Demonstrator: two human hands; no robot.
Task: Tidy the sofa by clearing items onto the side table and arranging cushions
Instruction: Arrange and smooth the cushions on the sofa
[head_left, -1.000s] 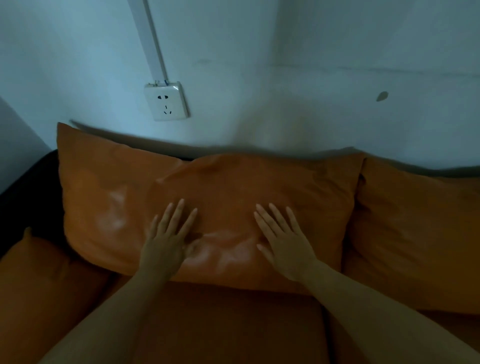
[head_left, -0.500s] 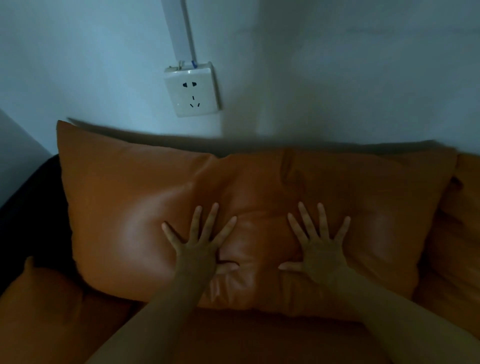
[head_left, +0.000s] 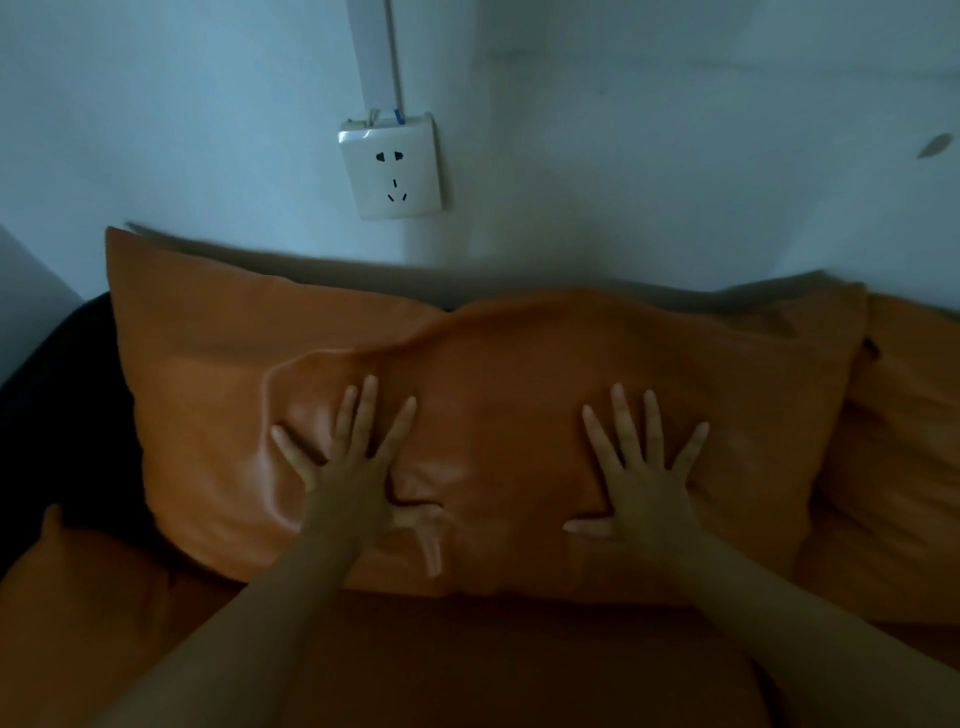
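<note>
Now both hands — left hand (head_left: 347, 480), right hand (head_left: 641, 486) — press flat, fingers spread, on the orange cushion (head_left: 493, 374) below the wall socket (head_left: 390, 169).

wall (head_left: 675, 156): pale, bare | socket (head_left: 390, 169): white, on wall | cable cover (head_left: 375, 52): runs up from socket | mark (head_left: 933, 145): dark, far right

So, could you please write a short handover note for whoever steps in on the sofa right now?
Hands: left hand and right hand both lie flat with fingers spread, pressing on the big orange cushion; neither grips anything.
Things: that cushion stands against the wall under the socket, on the sofa seat. A second orange cushion sits to its right.
Done: the big cushion is upright in place.
Left: its top edge is still creased, so finish smoothing it. The side table is out of view.
</note>
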